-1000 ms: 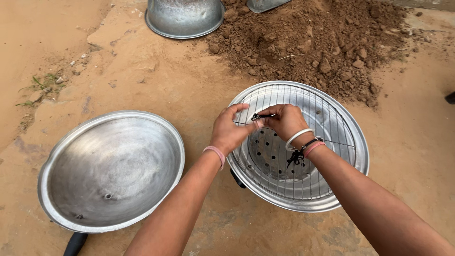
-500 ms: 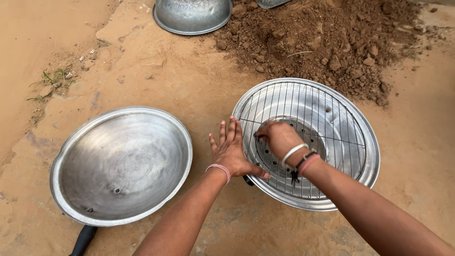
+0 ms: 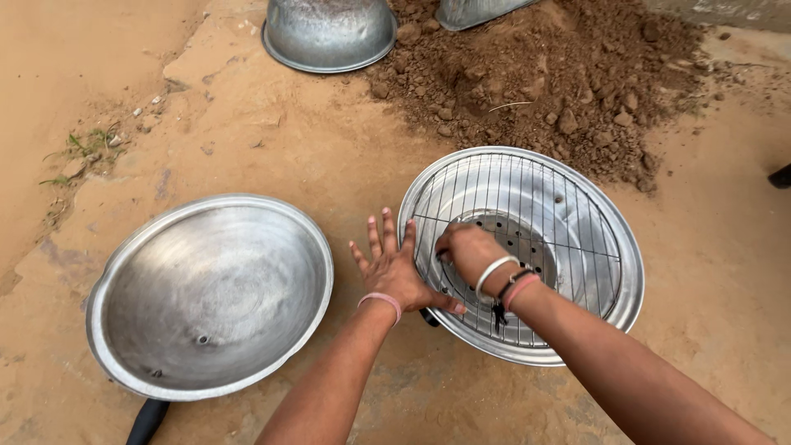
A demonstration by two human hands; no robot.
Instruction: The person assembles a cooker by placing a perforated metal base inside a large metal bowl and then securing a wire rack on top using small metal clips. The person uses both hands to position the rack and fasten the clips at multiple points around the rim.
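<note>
A round metal pot [image 3: 630,272] sits on the dirt ground with a wire grill rack [image 3: 535,206] lying inside it over a perforated plate. My right hand [image 3: 465,250] rests on the rack's near left part, fingers curled onto the wires. My left hand [image 3: 394,265] is spread flat with fingers apart, its fingertips against the pot's left rim. Both wrists wear bands. To the left lies a shiny metal lid [image 3: 210,292], hollow side up, with a black knob [image 3: 148,420] under its near edge.
A heap of loose brown soil [image 3: 560,74] lies beyond the pot. An upturned metal bowl [image 3: 329,33] stands at the top, with another metal vessel [image 3: 474,10] beside it. A small weed patch [image 3: 86,148] grows at the left.
My hands moved from the rack's far middle to its near left side. The left hand let go of the wires and spread flat at the pot's rim.
</note>
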